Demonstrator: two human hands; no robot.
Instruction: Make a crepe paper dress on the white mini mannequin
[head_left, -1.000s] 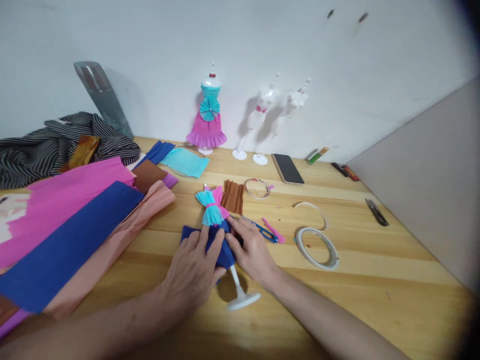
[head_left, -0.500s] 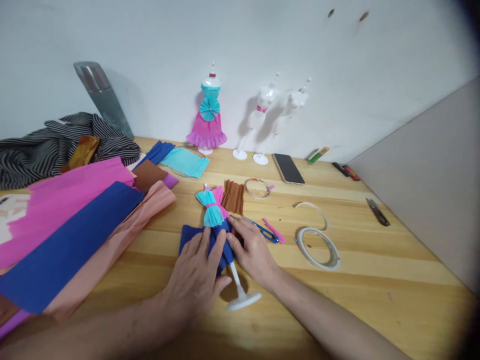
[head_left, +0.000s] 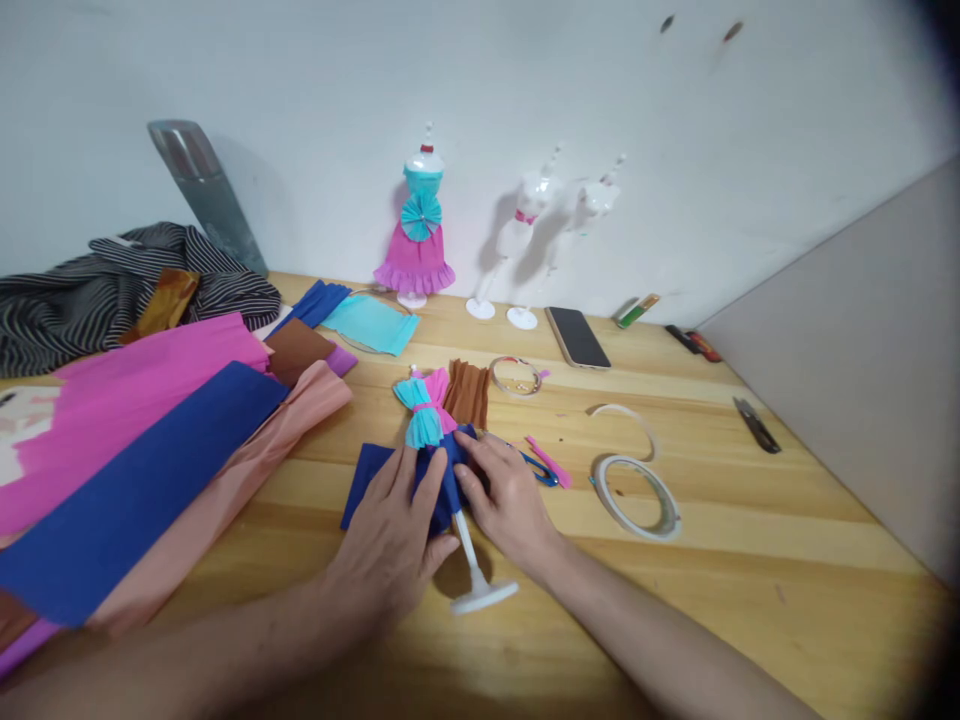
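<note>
A small white mannequin stand (head_left: pixel 466 545) leans back on the table, with its base toward me. Its top wears a pleated turquoise and pink crepe paper bodice (head_left: pixel 426 415) with a thin pink band at the waist. Dark blue crepe paper (head_left: pixel 373 475) lies under and around the lower body. My left hand (head_left: pixel 394 520) lies over the blue paper with fingers stretched out, their tips just below the bodice, and the thumb apart. On the other side, my right hand (head_left: pixel 510 495) has the paper's edge between thumb and fingers. The fingertips partly hide the fold.
Blue-handled scissors (head_left: pixel 544 470), a pink strip (head_left: pixel 551 462), a tape roll (head_left: pixel 637 498) and a phone (head_left: pixel 577 337) lie rightward. Pleated brown paper (head_left: pixel 469 393) sits behind the bodice. Crepe sheets (head_left: pixel 150 480) cover the left. Against the wall stands a dressed mannequin (head_left: pixel 415 250).
The blue paper has spread out to both sides of the mannequin. The stand's base has shifted slightly left and up. Both hands stay close to the same spot.
</note>
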